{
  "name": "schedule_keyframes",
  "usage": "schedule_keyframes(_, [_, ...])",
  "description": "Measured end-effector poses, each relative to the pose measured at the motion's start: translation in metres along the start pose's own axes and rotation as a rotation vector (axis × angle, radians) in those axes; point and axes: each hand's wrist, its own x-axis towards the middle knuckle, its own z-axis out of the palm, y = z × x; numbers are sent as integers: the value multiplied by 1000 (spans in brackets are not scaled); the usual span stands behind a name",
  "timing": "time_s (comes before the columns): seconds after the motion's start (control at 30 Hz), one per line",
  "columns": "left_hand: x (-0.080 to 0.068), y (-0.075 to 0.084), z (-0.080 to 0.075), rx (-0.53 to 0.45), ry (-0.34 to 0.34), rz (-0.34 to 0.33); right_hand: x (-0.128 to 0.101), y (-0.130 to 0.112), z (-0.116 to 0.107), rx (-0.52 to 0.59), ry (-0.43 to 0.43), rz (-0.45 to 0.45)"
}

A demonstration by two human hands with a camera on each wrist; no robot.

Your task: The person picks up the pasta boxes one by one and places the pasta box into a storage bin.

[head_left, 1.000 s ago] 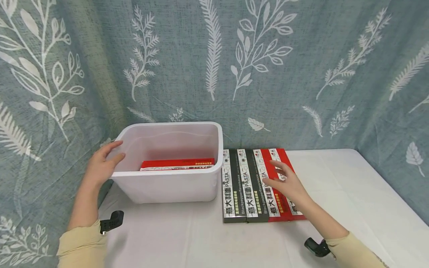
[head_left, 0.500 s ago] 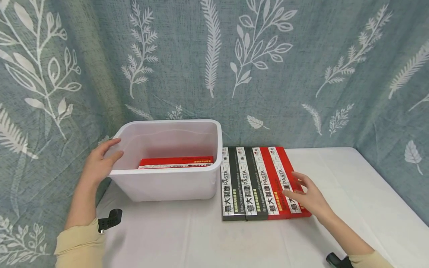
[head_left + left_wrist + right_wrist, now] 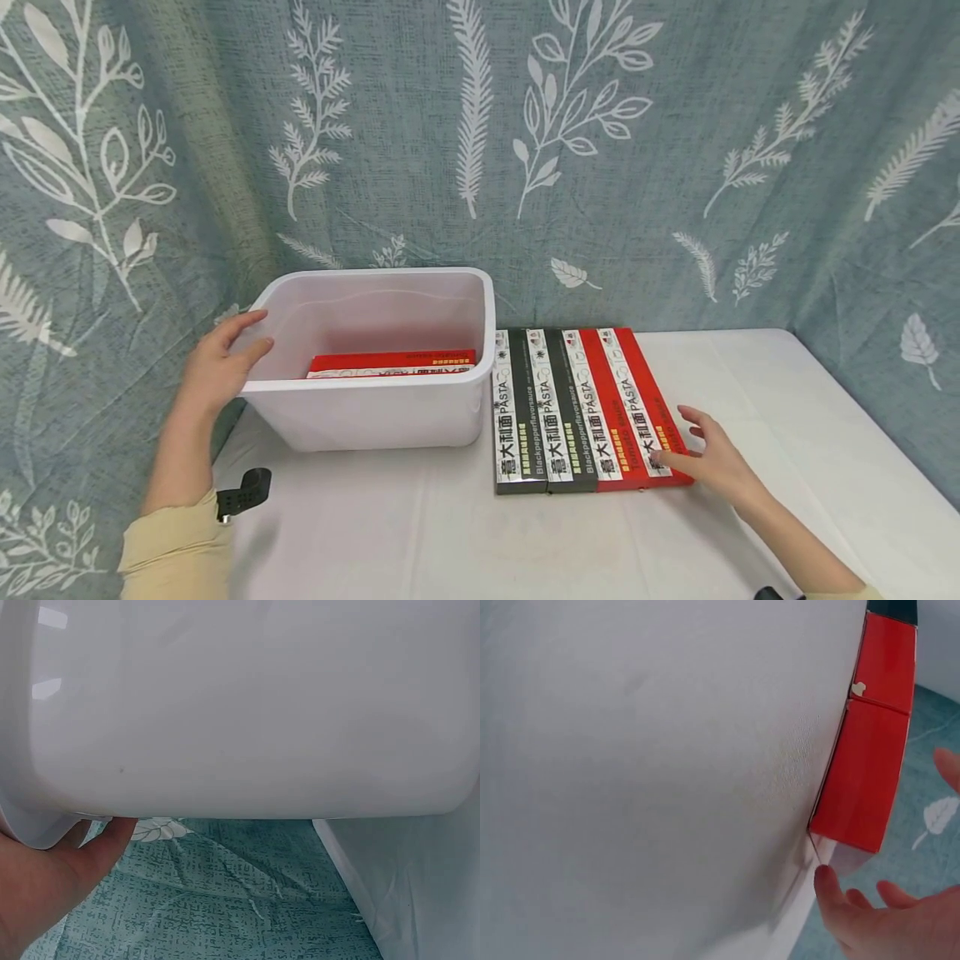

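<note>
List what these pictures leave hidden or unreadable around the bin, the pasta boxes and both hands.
- Red box in the bin: the white bin's front wall hides most of it in the head view.
- Left hand: the left wrist view shows only a thumb under the bin's rim.
- Right hand: whether its fingertips touch the rightmost red box is unclear.
- Small print on the boxes: too small.

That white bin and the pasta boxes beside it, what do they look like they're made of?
The bin looks like plastic: smooth, milky, slightly see-through walls with a rolled rim and soft glare. The left hand rests on its rim. The pasta boxes look like printed cardboard with a light sheen, with sharp folded edges and a tab seam showing in the right wrist view. The right hand touches the outermost red box.
</note>
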Motion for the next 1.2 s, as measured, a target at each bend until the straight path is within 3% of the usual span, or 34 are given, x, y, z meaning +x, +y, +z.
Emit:
schedule_keyframes(0.6, [-1,1,0,-13,-7,2,-1,6,1,-35,-146,-15])
schedule_keyframes(1.2, [1,0,-1,-9,-13,-18,-3,4,3,-131,-117,1])
